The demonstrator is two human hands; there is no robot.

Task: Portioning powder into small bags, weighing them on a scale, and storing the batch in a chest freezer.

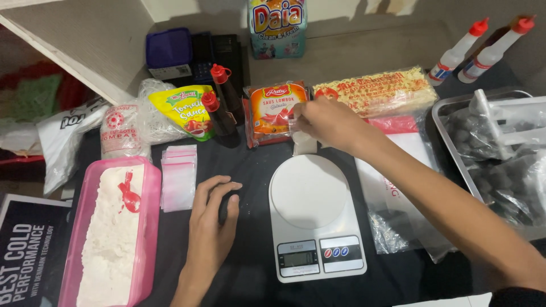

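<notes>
My right hand (330,122) reaches across the far edge of a white kitchen scale (310,196) and pinches a small clear plastic bag with white powder (303,139), which stands just behind the scale's plate. My left hand (213,213) rests palm down on the black table left of the scale, fingers curled over a small dark object that I cannot make out. A stack of small clear zip bags (179,176) lies by that hand. A pink tub of white powder (111,227) holds a red scoop (129,196).
Behind stand two dark sauce bottles with red caps (222,108), an orange sauce pouch (276,111), a green sauce pouch (185,111) and a noodle pack (378,91). A metal tray (449,142) with bagged dark balls sits right. Two white squeeze bottles (478,48) lie behind it.
</notes>
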